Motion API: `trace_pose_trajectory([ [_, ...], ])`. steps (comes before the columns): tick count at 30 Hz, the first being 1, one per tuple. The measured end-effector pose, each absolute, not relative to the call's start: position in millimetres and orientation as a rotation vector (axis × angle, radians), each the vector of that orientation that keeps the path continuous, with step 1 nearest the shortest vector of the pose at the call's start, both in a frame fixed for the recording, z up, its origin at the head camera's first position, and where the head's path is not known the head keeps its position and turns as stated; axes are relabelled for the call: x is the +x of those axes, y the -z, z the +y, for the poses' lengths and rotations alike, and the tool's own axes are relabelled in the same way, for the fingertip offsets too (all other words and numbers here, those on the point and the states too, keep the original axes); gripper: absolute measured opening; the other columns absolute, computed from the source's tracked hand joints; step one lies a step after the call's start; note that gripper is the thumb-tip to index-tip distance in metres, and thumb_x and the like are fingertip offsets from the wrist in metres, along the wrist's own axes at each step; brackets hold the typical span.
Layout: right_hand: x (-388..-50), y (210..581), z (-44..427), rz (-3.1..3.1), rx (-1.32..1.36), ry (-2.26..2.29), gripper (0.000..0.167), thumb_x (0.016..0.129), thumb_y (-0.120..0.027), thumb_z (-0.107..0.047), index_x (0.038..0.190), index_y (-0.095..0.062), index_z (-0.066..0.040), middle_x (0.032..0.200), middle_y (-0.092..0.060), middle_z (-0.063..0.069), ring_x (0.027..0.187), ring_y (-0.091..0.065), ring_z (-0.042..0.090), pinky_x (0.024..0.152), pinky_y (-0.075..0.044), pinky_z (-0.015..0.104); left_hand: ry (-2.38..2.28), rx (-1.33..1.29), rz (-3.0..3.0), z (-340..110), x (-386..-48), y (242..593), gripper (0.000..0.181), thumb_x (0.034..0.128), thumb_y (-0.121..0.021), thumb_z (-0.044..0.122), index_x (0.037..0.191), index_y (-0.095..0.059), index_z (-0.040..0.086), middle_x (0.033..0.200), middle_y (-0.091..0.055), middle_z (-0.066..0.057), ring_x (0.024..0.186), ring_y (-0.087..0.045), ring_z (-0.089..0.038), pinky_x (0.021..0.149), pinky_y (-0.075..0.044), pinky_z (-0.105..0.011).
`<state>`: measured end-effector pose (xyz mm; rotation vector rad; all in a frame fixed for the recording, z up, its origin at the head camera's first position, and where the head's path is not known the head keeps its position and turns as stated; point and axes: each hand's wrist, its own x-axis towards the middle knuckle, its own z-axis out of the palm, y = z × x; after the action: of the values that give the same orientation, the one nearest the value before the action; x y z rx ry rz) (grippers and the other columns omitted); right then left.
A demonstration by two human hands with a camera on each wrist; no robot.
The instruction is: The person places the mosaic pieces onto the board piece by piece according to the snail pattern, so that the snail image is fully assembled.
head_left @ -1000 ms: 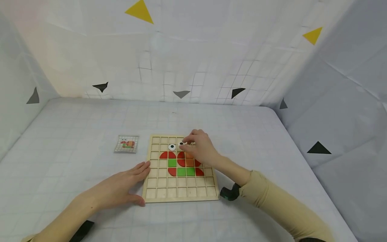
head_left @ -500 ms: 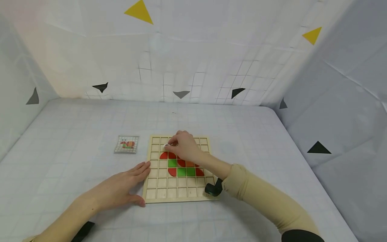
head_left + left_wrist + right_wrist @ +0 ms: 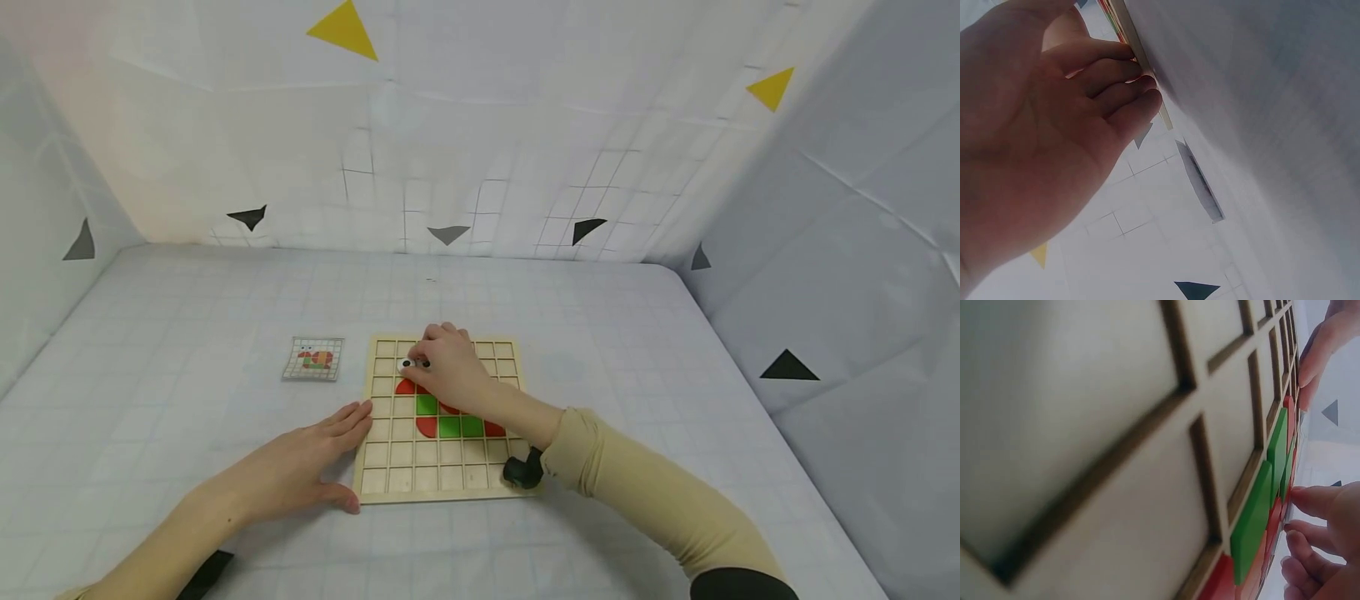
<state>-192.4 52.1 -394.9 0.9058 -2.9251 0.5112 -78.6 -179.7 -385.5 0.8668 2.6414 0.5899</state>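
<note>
A square wooden grid board [image 3: 401,479] lies on the table, with red, green and orange pieces in its cells. At its upper left, my right hand [image 3: 453,367] pinches a round white eye piece [image 3: 406,364] with a black dot between thumb and forefinger. Just right of it, a second eye piece [image 3: 425,363] is partly covered by the fingers. The wrist and hand hide some of the orange and red pieces. My left hand [image 3: 300,462] rests flat beside the board, fingertips touching its left edge; the left wrist view shows those fingers [image 3: 1138,109] extended against the rim.
Left of the board's top corner lies a small picture card [image 3: 313,359] with a gridded pattern in red, green and orange. White sheeting covers the table [image 3: 600,333] and the walls around it. A black wrist device [image 3: 522,471] hangs over the board's lower right.
My right hand has moved left over the board, carrying one eye piece past the other to the cell on its left. The left hand has stayed at the board's edge.
</note>
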Motion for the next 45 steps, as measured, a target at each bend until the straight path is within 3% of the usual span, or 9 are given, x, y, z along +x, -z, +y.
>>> trace_pose_trajectory([
  [18,-192.8,394.3,60.3,-2.847,0.956,-0.571,0.015,0.095,-0.069,-0.021,0.104,-0.079,-0.014,0.093,-0.063,0.001,0.088,-0.053,0.020,0.082,-0.043,0.038,-0.597,0.855,2.643,-179.0,-79.5,384.7,0.104,0.0760,-0.075,0.058,0.152,-0.037,-0.001,0.163,-0.027,-0.016,0.150,-0.027,-0.037,0.112,-0.038,-0.054],
  [27,-187.6,386.1,105.4,-2.855,0.795,-0.975,0.022,0.094,-0.068,-0.018,0.110,-0.076,-0.006,0.092,-0.062,0.003,0.094,-0.055,0.022,0.082,-0.046,0.040,-0.603,0.835,2.645,-178.2,-79.4,385.6,0.105,0.0746,-0.074,0.059,0.153,-0.037,0.000,0.163,-0.026,-0.014,0.150,-0.027,-0.037,0.112,-0.037,-0.055],
  [34,-180.4,386.6,142.2,-2.840,0.568,-1.188,0.028,0.095,-0.068,-0.024,0.116,-0.074,-0.008,0.099,-0.064,0.001,0.098,-0.056,0.021,0.083,-0.046,0.039,-0.591,0.852,2.651,-178.1,-79.6,385.1,0.104,0.0745,-0.074,0.059,0.153,-0.037,0.001,0.163,-0.027,-0.014,0.150,-0.027,-0.037,0.112,-0.038,-0.055],
  [45,-179.4,384.0,181.1,-2.724,0.451,-1.211,0.031,0.096,-0.067,-0.021,0.123,-0.070,-0.005,0.100,-0.063,0.008,0.099,-0.055,0.032,0.083,-0.045,0.048,-0.584,0.845,2.636,-176.4,-80.3,384.7,0.105,0.0733,-0.077,0.057,0.152,-0.038,0.000,0.163,-0.027,-0.015,0.149,-0.027,-0.038,0.112,-0.037,-0.055],
])
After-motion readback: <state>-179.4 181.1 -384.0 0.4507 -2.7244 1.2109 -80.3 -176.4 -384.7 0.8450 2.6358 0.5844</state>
